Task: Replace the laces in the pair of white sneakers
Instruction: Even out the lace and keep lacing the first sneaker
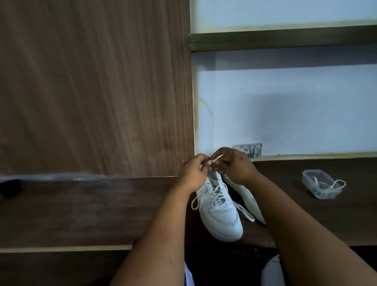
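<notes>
Head view, dark wood desk [82, 214], pale wall [290, 107], both hands' fingers [202, 161] pinching lace [216, 158] above sneaker [219, 215]

Head view, downward over desk [77, 214]

left grip [194, 172], right grip [235, 163], both apparently pinching

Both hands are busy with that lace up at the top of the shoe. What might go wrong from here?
The sneaker juts over the desk edge; a tug by the left hand or right hand could tip it off. The lace tip might slip. A lace hanging from the tub could snag.
</notes>
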Motion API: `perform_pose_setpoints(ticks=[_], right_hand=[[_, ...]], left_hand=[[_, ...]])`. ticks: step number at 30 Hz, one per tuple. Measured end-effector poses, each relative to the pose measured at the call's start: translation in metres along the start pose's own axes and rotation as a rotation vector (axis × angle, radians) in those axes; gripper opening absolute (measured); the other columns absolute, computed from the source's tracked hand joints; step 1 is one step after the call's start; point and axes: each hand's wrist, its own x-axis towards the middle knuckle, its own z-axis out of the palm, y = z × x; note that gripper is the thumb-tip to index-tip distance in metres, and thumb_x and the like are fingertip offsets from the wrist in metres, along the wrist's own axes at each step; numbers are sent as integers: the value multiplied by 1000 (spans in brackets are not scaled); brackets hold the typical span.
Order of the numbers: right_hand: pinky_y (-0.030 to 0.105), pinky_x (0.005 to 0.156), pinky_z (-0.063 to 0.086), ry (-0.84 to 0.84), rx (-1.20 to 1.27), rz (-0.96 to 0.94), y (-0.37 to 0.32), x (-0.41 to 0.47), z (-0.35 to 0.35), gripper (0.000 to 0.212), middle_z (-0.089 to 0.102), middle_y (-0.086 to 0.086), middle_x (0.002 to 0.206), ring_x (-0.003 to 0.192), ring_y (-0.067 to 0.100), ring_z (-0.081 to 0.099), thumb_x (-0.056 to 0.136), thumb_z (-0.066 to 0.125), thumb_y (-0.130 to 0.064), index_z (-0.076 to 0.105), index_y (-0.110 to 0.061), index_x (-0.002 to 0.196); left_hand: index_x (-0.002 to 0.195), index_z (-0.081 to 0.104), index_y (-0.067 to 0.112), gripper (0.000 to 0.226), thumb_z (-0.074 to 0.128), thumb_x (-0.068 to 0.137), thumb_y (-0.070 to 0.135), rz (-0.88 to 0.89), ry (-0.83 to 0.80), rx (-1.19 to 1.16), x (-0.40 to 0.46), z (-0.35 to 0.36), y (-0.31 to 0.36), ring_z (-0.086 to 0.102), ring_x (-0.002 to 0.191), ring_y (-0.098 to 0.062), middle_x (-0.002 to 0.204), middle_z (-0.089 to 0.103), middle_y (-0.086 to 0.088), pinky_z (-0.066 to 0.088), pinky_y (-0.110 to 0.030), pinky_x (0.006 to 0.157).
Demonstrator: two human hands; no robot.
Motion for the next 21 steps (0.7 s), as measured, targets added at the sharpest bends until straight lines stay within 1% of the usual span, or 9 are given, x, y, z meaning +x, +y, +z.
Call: perform_pose_setpoints(ticks=[2, 3, 6, 8, 12, 14, 16, 18, 21], right_hand=[[14, 56, 52, 32, 16, -9, -1, 0, -2, 3, 71, 3, 74, 62, 2, 68, 86, 68, -9, 65, -8, 86], [16, 56, 53, 46, 47, -5, -1, -1, -2, 9, 70, 4, 70, 60, 4, 68, 82, 73, -10, 65, -6, 82], [10, 54, 47, 76, 92, 21, 0, -1, -2, 15, 66, -5, 56, 52, 0, 61, 74, 81, -16, 68, -8, 74], [4, 52, 40, 108, 68, 27, 1, -1, -1, 16, 63, -10, 56, 49, -9, 54, 75, 81, -23, 69, -13, 74], [7, 52, 40, 83, 116, 98, 8, -4, 7, 17, 62, -7, 64, 50, -10, 52, 85, 72, -24, 68, -8, 84], [12, 58, 43, 46, 137, 102, 12, -5, 11, 15, 63, -3, 68, 56, -5, 55, 88, 67, -17, 66, -2, 89], [11, 58, 44, 15, 127, 99, 13, -3, 15, 13, 64, -2, 70, 61, 0, 57, 90, 65, -15, 66, -3, 91], [8, 58, 45, 24, 112, 104, 17, 0, 18, 10, 66, 0, 73, 65, 4, 59, 91, 63, -16, 66, -7, 90], [32, 69, 52, 149, 142, 186, 30, 4, 20, 11, 68, 3, 77, 71, 16, 63, 92, 57, -17, 62, -19, 82]], left_hand=[[95, 63, 22, 10, 54, 98, 25, -46, -63, -101, 2, 4, -7, 66, 89, -15, 91, 70, 3, 52, -36, 89], [90, 62, 21, 12, 54, 98, 22, -61, -70, -138, 3, 3, -8, 64, 84, -16, 88, 69, 1, 51, -36, 84], [81, 64, 16, 21, 53, 99, 17, -79, -51, -280, 3, -1, -3, 61, 87, -13, 83, 68, 8, 47, -28, 83], [79, 67, 17, 22, 55, 98, 15, -89, -61, -371, 0, -5, 2, 63, 85, -2, 84, 70, 12, 47, -19, 82], [92, 70, 6, 15, 57, 97, 12, -136, -99, -409, -1, -7, 1, 60, 69, 12, 87, 69, 9, 44, -6, 58], [100, 71, 5, 16, 61, 94, 15, -150, -101, -367, -1, -6, -2, 62, 84, 5, 96, 70, 3, 43, -8, 63], [96, 72, 8, 13, 64, 92, 18, -152, -78, -340, 0, -7, -4, 62, 97, -7, 103, 71, -3, 41, -10, 71], [87, 69, 14, 10, 64, 92, 20, -166, -51, -310, 1, -4, -5, 62, 98, -10, 104, 70, -4, 43, -13, 73], [85, 64, 18, 12, 62, 94, 26, -181, 50, -61, 8, 6, -10, 63, 96, -21, 104, 69, -6, 47, -26, 76]])
